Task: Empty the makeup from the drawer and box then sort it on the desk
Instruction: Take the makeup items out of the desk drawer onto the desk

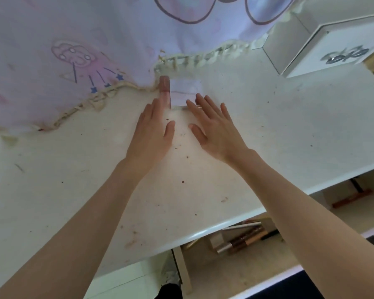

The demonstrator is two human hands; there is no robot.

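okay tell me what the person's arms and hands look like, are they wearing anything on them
Both forearms are bare right to the bottom of the frame, with no sleeves showing. The left hand and the right hand wear no gloves. No rings, watch or bracelets show on fingers or wrists. The picture is too soft to judge nail polish.

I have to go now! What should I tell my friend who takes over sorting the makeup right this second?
Left hand: open, fingers flat, fingertips at the pink lip gloss tube.
Right hand: open, fingertips at the clear box beside the tube.
Both things stand at the back of the desk, against the cloth.
Done: one tube out on the desk.
Left: more makeup tubes lie in the open drawer; the white box at the far right is untouched. Empty both, then sort.
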